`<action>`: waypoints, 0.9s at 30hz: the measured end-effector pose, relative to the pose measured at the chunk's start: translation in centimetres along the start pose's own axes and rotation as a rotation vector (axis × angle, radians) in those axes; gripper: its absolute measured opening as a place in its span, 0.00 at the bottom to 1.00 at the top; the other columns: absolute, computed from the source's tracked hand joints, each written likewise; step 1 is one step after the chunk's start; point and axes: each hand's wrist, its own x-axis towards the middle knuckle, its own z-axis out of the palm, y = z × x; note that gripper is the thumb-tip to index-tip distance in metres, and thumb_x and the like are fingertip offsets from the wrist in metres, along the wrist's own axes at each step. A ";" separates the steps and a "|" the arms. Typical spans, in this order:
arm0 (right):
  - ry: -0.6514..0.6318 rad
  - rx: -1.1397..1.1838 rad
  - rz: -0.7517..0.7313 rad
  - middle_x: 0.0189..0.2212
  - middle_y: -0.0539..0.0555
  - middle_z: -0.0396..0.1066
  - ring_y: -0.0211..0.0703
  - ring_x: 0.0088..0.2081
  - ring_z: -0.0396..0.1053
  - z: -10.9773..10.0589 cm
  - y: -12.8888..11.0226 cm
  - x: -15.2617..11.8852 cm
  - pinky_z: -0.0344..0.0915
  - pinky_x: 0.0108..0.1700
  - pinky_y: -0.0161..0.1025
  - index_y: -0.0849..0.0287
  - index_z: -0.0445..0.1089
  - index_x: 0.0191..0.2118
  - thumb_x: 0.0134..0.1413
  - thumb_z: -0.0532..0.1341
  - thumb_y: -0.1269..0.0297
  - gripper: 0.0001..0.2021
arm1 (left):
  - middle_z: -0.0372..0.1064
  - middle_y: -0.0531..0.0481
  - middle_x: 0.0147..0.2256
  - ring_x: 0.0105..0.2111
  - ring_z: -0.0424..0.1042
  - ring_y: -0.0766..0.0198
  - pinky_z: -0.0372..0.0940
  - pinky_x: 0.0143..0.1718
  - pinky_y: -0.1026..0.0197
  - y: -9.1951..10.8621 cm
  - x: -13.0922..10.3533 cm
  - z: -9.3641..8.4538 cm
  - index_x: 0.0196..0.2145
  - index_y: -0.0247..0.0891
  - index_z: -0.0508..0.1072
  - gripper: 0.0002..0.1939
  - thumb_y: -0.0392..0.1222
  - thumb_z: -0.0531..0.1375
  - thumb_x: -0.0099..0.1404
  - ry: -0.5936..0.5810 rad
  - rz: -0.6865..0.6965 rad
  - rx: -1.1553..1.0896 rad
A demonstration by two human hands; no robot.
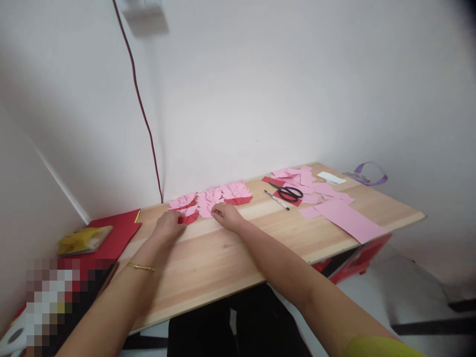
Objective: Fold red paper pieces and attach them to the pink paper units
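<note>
Pink-and-red cut pieces lie in a cluster on the wooden table [223, 253], left of centre near its far edge. The left hand [169, 225] is partly curled, fingertips at the near-left piece [190, 217]; cannot tell whether paper is pinched or only touched. The right hand [227, 216] has thumb and fingers drawn close together at the near right side of the middle pink piece [208, 199]; grip likewise unclear.

Handling notes, by judgement: the paper looks thin, with jagged, partly lifted edges. Light fingertip contact on flat parts should suit it; pressure on the points could crease them. One hand steadying while the other makes small adjustments would limit sliding. Neighbours sit very close, so a low, slow sideways nudge is safer than a sweep; wrists best kept off the right-hand piece [238, 193] and far-left piece [183, 201].

To the right: black scissors [295, 193] and a pen [277, 200], beside loose pink scraps [293, 174]. Forearms should clear these. Red sheets [122, 227] lie at the left end.
</note>
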 end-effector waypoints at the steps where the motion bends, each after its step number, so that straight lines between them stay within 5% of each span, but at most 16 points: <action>1: -0.006 -0.004 -0.001 0.29 0.53 0.71 0.38 0.32 0.64 0.0 0.0 0.0 0.57 0.35 0.33 0.61 0.69 0.31 0.51 0.57 0.73 0.05 | 0.72 0.46 0.31 0.34 0.68 0.57 0.57 0.33 0.60 -0.1 0.0 0.1 0.25 0.38 0.73 0.04 0.38 0.58 0.50 0.044 0.038 0.068; 5: -0.010 -0.030 -0.031 0.29 0.52 0.70 0.38 0.32 0.63 0.1 0.3 0.0 0.56 0.34 0.33 0.61 0.69 0.31 0.50 0.56 0.74 0.06 | 0.71 0.42 0.38 0.41 0.67 0.54 0.58 0.41 0.57 -0.8 0.2 0.9 0.34 0.38 0.75 0.10 0.40 0.56 0.55 0.203 0.093 0.184; 12: -0.016 -0.047 -0.041 0.29 0.53 0.69 0.37 0.31 0.63 0.3 0.6 0.0 0.55 0.34 0.33 0.61 0.69 0.32 0.52 0.56 0.72 0.05 | 0.70 0.41 0.40 0.44 0.66 0.53 0.58 0.46 0.54 -1.1 0.4 1.9 0.36 0.38 0.75 0.11 0.43 0.56 0.58 0.294 0.074 0.172; 23: -0.036 -0.017 -0.021 0.28 0.52 0.69 0.38 0.31 0.63 -0.3 -0.4 -0.2 0.56 0.33 0.33 0.61 0.69 0.30 0.50 0.55 0.74 0.06 | 0.68 0.40 0.41 0.44 0.65 0.49 0.59 0.42 0.55 -1.3 0.5 1.0 0.39 0.39 0.75 0.16 0.49 0.58 0.55 0.049 0.001 0.232; 27: -0.041 -0.019 -0.014 0.27 0.52 0.69 0.38 0.31 0.63 -0.3 -0.5 -0.2 0.55 0.33 0.33 0.61 0.69 0.29 0.50 0.56 0.74 0.05 | 0.67 0.40 0.41 0.44 0.63 0.50 0.57 0.44 0.54 -0.9 0.2 1.0 0.38 0.38 0.74 0.14 0.47 0.58 0.56 0.106 0.033 0.245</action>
